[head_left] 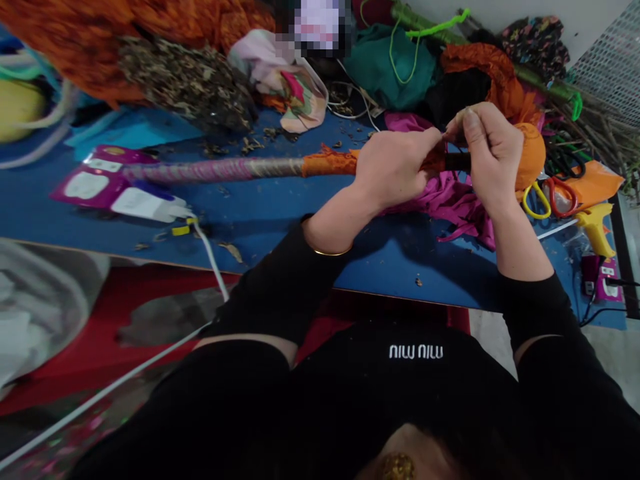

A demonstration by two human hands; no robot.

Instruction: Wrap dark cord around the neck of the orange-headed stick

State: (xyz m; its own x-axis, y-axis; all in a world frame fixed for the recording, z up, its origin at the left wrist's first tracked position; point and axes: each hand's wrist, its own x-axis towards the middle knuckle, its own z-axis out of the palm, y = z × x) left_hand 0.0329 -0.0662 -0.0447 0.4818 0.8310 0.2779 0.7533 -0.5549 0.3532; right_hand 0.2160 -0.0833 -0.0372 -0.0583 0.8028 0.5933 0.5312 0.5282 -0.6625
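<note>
A long stick [200, 171] lies across the blue table, wrapped in purplish and tan strips on the left and in orange cloth [327, 163] towards the middle. My left hand [393, 163] is closed round the orange-wrapped part, its thumb and forefinger pointing right. Just beyond it, above a dark bare stretch of the stick [457, 161], my right hand [493, 150] is raised in a pinch. Whatever sits between its fingertips is too small to make out. Magenta cloth strips [457, 203] lie under and in front of the stick. A round orange bundle [531, 157] shows behind my right wrist.
A purple power strip [100, 177] with a white plug lies under the stick's left end. Scissors with yellow and red handles [563, 200] and a yellow glue gun [597, 227] lie at right. Orange cloth, dried leaves [185, 77] and a green cloth bundle [390, 67] crowd the back.
</note>
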